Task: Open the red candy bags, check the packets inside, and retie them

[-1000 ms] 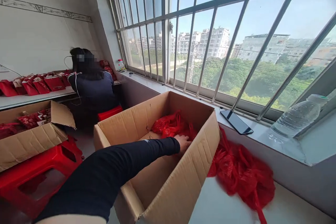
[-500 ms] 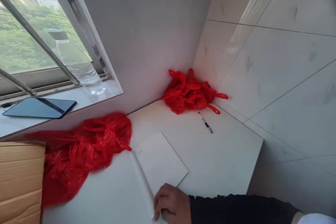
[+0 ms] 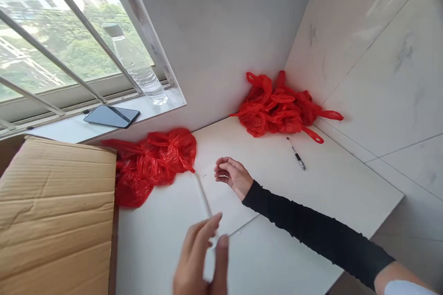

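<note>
White paper (image 3: 230, 214) lies on the white tabletop, its left edge raised in a narrow fold or curl. Small dark marks show near its upper left corner. Over the paper's upper part is my right hand (image 3: 233, 176), in a black sleeve, its fingers loosely bent and apart with nothing visible in them. My left hand (image 3: 200, 258) is at the bottom, close to the camera and in front of the paper's lower left corner. Its thumb stands apart from the fingers, with no object between them. Right of the paper lies a black and clear pen (image 3: 298, 159).
Red plastic bags (image 3: 280, 106) are heaped in the back corner, and more red bags (image 3: 155, 161) lie along the wall. A cardboard box (image 3: 58, 216) stands at left. On the windowsill are a phone (image 3: 112, 116) and a clear water bottle (image 3: 141, 71).
My right hand has left the paper's lower left edge and moved up over the sheet, its fingers loosening. My left hand has come into view. The camera has turned, showing more of the box.
</note>
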Available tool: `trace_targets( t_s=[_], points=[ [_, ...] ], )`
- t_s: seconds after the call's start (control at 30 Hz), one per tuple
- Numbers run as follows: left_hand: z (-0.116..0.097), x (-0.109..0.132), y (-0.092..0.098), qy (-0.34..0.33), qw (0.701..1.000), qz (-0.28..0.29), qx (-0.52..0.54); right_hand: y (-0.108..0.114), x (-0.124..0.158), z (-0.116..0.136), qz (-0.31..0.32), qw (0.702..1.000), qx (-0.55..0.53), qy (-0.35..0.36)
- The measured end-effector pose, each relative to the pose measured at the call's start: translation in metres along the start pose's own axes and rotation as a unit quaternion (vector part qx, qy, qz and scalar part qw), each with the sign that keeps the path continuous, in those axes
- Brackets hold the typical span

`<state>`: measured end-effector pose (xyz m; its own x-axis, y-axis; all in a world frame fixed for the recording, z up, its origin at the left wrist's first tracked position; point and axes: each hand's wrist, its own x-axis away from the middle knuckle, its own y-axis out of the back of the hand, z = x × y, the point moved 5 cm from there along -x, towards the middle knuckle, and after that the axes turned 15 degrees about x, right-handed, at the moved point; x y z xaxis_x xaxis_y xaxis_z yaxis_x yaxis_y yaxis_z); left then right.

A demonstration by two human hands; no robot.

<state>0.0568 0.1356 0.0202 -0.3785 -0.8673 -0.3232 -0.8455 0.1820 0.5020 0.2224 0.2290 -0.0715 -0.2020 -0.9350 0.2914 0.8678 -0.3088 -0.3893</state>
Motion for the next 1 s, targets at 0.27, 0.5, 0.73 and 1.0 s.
trace_targets(
  t_s=[0.27, 0.5, 0.73, 1.0],
  points=[
    [-0.014, -0.008, -0.097, -0.014, 0.999, 0.046, 0.018, 0.006, 0.01, 0.009, -0.045, 0.993, -0.105, -0.021],
    [-0.025, 0.007, -0.111, -0.036, 0.996, 0.072, 0.042, 0.015, 0.009, 0.009, -0.058, 0.981, -0.18, -0.05],
    [-0.017, -0.005, -0.101, 0.01, 0.993, 0.041, 0.106, 0.014, 0.01, 0.008, -0.068, 0.985, -0.15, -0.045],
    [-0.004, -0.007, -0.09, 0.1, 0.984, 0.014, 0.147, 0.012, 0.013, 0.006, -0.08, 0.994, -0.075, -0.007]
  ],
)
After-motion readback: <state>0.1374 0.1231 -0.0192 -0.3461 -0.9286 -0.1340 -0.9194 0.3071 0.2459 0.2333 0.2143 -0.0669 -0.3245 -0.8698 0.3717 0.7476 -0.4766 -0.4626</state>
